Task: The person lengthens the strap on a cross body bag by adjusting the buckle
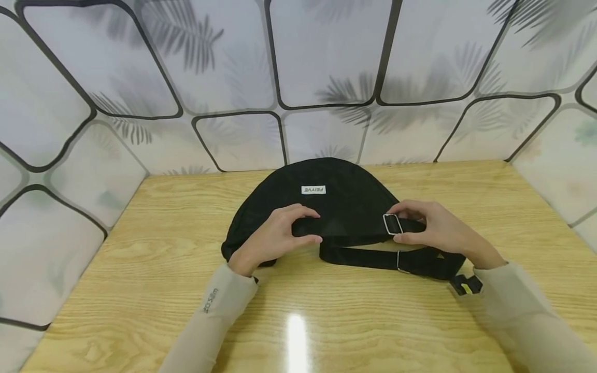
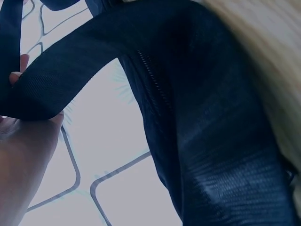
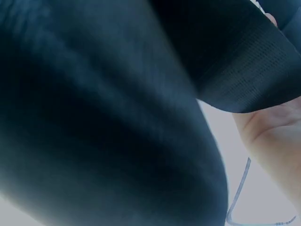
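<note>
A black half-moon bag (image 1: 326, 178) with a small white label (image 1: 313, 190) stands on the wooden table, its rounded edge toward the back wall. My left hand (image 1: 272, 235) grips a black webbing strap in front of the bag, thumb below and fingers above. To the right, my right hand (image 1: 438, 230) pinches the same webbing beside a silver slide buckle (image 1: 393, 224). A lower run of strap (image 1: 364, 257) loops under it, passing a second metal slider (image 1: 399, 261). In both wrist views, wide black webbing (image 2: 61, 70) covers much of the hand.
A black plastic clip buckle (image 1: 466, 285) with a yellow part lies by the right sleeve. Behind the wooden table (image 1: 182, 217) rises a pale patterned wall covering (image 1: 326, 52), which also closes in both sides.
</note>
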`<state>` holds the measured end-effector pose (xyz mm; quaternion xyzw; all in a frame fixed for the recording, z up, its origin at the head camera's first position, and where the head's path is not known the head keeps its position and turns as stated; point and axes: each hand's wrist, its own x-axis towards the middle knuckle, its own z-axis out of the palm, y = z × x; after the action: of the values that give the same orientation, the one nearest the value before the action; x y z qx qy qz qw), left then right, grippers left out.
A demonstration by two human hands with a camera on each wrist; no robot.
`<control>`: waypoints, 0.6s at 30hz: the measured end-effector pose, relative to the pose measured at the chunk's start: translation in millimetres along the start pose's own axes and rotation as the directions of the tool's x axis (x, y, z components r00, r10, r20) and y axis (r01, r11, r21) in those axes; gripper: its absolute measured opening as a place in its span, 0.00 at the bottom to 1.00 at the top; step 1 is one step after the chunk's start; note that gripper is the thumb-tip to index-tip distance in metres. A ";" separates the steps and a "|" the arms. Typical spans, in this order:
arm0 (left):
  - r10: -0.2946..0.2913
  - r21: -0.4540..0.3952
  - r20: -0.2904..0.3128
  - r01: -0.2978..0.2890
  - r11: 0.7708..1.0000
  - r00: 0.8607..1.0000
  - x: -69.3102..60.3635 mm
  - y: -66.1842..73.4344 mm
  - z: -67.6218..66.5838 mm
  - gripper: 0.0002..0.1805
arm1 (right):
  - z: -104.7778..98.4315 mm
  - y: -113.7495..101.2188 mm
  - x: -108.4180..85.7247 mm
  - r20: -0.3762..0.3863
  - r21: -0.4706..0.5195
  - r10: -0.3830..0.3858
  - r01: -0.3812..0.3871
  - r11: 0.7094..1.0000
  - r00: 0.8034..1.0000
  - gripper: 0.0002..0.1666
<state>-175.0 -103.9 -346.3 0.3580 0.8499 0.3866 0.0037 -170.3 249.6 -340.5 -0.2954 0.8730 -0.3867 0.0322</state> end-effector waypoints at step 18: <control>0.001 0.008 0.055 -0.002 1.000 0.999 -3.7 0.1 -2.3 0.22 | -0.2 2.1 -5.6 0.023 -0.097 -0.036 0.038 0.995 0.999 0.24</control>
<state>-172.8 -107.7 -345.7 0.3690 0.8508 0.3733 0.0252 -166.7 253.9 -342.8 -0.3167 0.8848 -0.3412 0.0201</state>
